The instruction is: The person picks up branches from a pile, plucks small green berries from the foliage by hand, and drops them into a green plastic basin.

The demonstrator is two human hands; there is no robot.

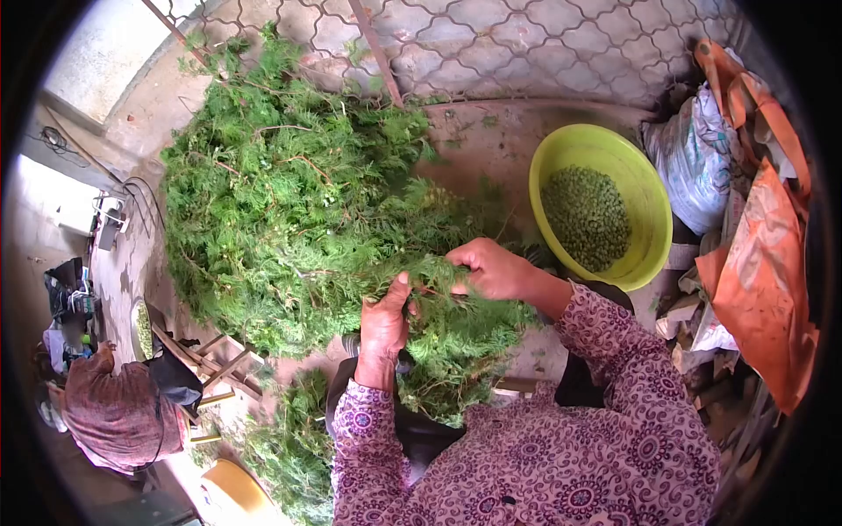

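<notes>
A large heap of green feathery branches (281, 202) covers the ground in front of me. My left hand (384, 323) is closed on a green sprig (421, 272) at the near edge of the heap, thumb pointing up. Just to its right, my right hand (493, 268) is closed with fingers pinched at the same foliage; the exact spot between its fingertips is hidden. Beyond my right hand stands a yellow-green basin (653, 197) with many small green pieces (586, 217) in it.
A wire fence (526, 44) runs behind the heap. At right are a white sack (693, 158) and an orange sheet (763, 289). Another person (123, 408) sits at lower left by a wooden frame (232, 368) and a yellow container (237, 491). More branches (289, 447) lie nearby.
</notes>
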